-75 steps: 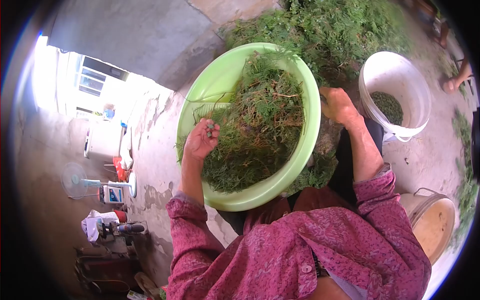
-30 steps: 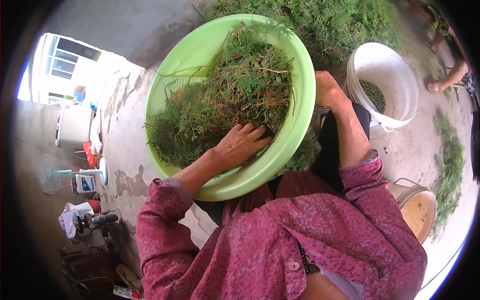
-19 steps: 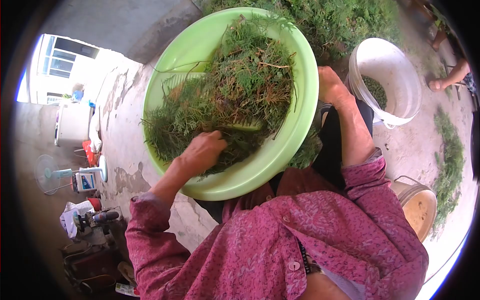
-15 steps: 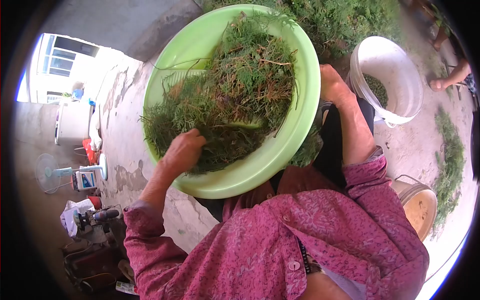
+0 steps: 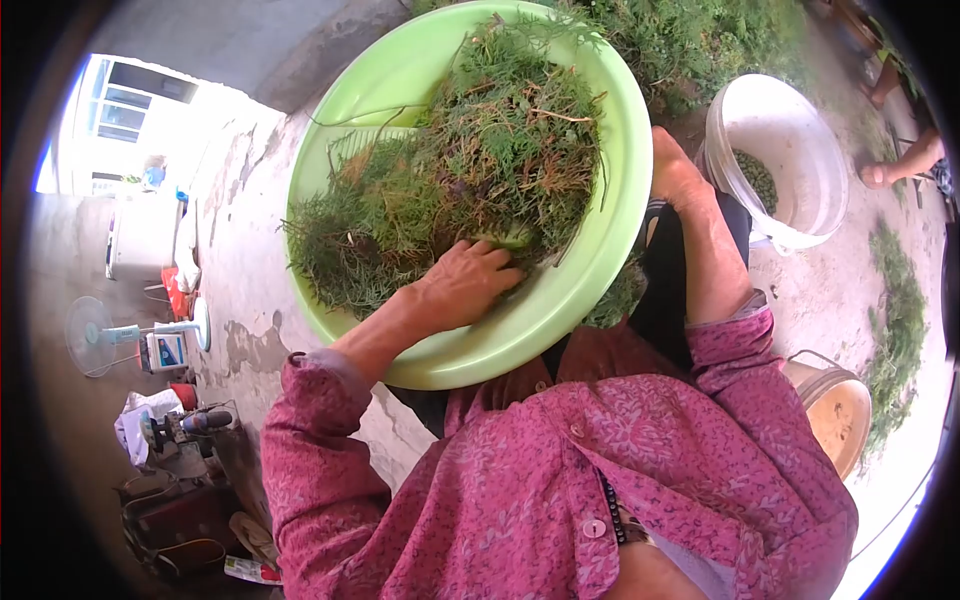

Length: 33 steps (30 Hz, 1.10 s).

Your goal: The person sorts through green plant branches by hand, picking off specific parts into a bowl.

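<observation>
The left hand [image 5: 460, 285] is spreading its fingers over green sprigs [image 5: 510, 130], the tips hiding, so I cannot tell whether they are pinching anything. The sprigs are lying in a green basin [image 5: 470, 368], whose right rim the right hand [image 5: 680, 172] is meeting, its grip hiding behind. Beyond, a white bucket [image 5: 790, 120] is holding small green pieces [image 5: 755, 180].

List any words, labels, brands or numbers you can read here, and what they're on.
No text is readable.
Blue label on the container beside the fan: too small to read.
White printed packet, lower left: too blurred.
Green basin and white bucket: no lettering visible.
</observation>
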### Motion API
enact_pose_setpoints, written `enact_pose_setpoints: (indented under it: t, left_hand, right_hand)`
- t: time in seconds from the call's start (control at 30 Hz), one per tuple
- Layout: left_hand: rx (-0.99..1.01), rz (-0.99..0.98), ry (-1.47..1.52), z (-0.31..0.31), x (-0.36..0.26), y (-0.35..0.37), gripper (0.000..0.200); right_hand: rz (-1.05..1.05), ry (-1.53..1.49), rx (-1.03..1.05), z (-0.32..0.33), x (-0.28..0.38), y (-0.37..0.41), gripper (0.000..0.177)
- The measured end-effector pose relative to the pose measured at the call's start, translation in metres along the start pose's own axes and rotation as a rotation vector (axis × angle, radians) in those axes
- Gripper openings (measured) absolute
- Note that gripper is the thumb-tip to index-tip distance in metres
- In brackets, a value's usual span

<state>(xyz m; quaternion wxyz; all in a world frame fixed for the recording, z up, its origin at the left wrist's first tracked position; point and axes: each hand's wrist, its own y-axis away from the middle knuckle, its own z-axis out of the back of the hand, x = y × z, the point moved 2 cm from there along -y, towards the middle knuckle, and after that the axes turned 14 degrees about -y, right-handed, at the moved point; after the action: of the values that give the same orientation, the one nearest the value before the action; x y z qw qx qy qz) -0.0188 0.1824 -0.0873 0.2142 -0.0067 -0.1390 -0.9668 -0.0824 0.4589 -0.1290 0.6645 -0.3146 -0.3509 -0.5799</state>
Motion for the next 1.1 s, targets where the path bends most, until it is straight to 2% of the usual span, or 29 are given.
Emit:
enact_pose_setpoints:
  t: [0.1,0.17,0.27,0.33,0.4,0.53,0.6,0.63,0.73,0.8,0.83,0.87,0.93,0.97,1.0,1.07,1.1]
  left_hand:
    - [0.271,0.081,0.030,-0.006,0.015,0.022,0.028]
    - [0.290,0.087,0.038,0.004,0.019,0.039,0.027]
    - [0.264,0.115,0.086,0.013,0.022,0.049,0.024]
    - [0.227,0.128,0.116,0.018,0.023,0.050,0.022]
    - [0.246,0.175,0.297,0.022,0.026,0.046,0.023]
    - [0.227,0.130,0.298,0.028,0.025,0.048,0.024]
    - [0.394,0.161,0.411,0.033,0.025,0.049,0.030]
    - [0.394,0.161,0.404,0.037,0.025,0.047,0.030]
    - [0.278,0.130,0.500,0.047,0.024,0.035,0.031]
    - [-0.056,0.231,0.328,0.056,0.033,0.025,0.030]
    - [-0.135,0.293,0.313,0.059,0.040,0.020,0.032]
    - [-0.141,0.292,0.309,0.061,0.045,0.014,0.032]
    - [-0.272,0.464,0.282,0.063,0.059,0.002,0.037]
    - [-0.289,0.505,0.234,0.060,0.064,-0.005,0.047]
    - [-0.295,0.500,0.224,0.059,0.066,-0.015,0.047]
    - [-0.388,0.512,-0.071,0.060,0.064,-0.038,0.059]
    - [-0.382,0.497,-0.091,0.059,0.063,-0.048,0.063]
  right_hand:
    - [0.000,0.116,0.044,0.002,0.001,0.000,0.030]
    - [0.143,0.302,0.060,0.000,-0.013,-0.007,0.029]
    - [0.055,0.267,0.065,0.003,-0.007,-0.008,0.027]
    - [0.072,0.226,0.056,0.005,0.004,-0.005,0.025]
    - [0.086,0.190,0.038,0.006,0.008,-0.005,0.023]
    - [0.109,0.222,0.030,0.003,-0.003,-0.004,0.019]
    - [0.126,0.222,-0.009,0.003,-0.008,-0.004,0.017]
    - [0.134,0.234,-0.011,0.004,-0.007,-0.003,0.017]
    - [0.141,0.269,0.011,0.005,-0.004,-0.004,0.016]
    - [0.141,0.298,0.043,0.004,-0.005,-0.004,0.015]
    - [0.160,0.272,0.031,0.003,-0.005,-0.004,0.015]
    - [0.179,0.246,0.019,0.004,-0.004,-0.004,0.016]
    - [0.171,0.238,-0.009,0.006,-0.002,0.000,0.016]
    - [0.159,0.225,-0.030,0.007,0.000,0.001,0.016]
    - [0.164,0.225,-0.042,0.008,0.001,0.002,0.016]
    - [0.126,0.223,-0.049,0.008,0.000,0.002,0.016]
    - [0.130,0.225,-0.056,0.008,-0.001,0.000,0.016]
